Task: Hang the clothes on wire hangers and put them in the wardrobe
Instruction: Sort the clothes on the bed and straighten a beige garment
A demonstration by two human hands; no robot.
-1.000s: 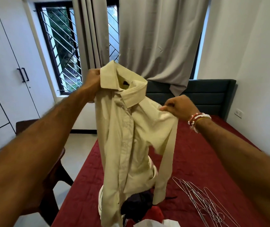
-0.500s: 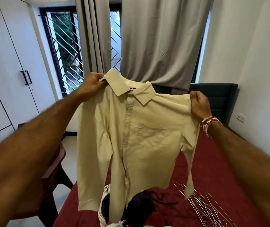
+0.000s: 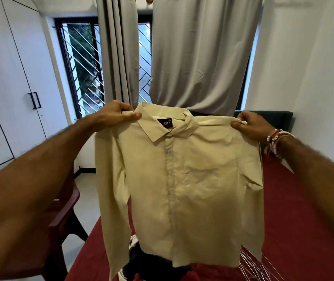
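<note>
Your shirt blocks most of the bed and the clothes pile under it; only dark and red scraps show at the bottom edge. Hangers are near right on the bed, thin bare wire, half behind the hem and cut off by the frame. The collar label is too blurred to read fully. The wardrobe at left has flat white doors, both shut, upper part out of frame.

The shirt is pale cream woven cloth, lightly creased, buttoned, chest pocket on the right side. It hangs front toward you, collar up, long axis vertical, spread flat in the air above the bed.

Left hand grip is closed, pinching the left shoulder by the collar. Right hand grip is closed, pinching the right shoulder seam; beaded bracelets on that wrist.
</note>
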